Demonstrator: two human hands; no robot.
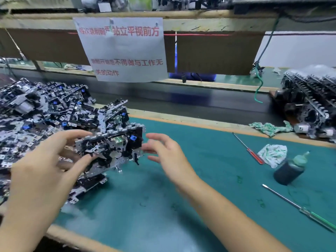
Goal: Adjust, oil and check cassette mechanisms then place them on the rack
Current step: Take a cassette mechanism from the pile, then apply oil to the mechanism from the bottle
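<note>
Our left hand [45, 160] pinches the silver-and-black metal cassette mechanism [111, 148] above the green-matted desk [163, 206]; our right hand [163, 153] hovers beside it, fingers spread.

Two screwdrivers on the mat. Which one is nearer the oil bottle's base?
The green-handled screwdriver, lying at the mat's near right; its tip ends just below the oil bottle. The red-handled screwdriver lies farther back, left of the bottle.

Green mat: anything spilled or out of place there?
Dark specks and smears dot the green mat, thickest around the dark oil bottle with green cap, so likely oil drips. Otherwise nothing stands out.
</note>
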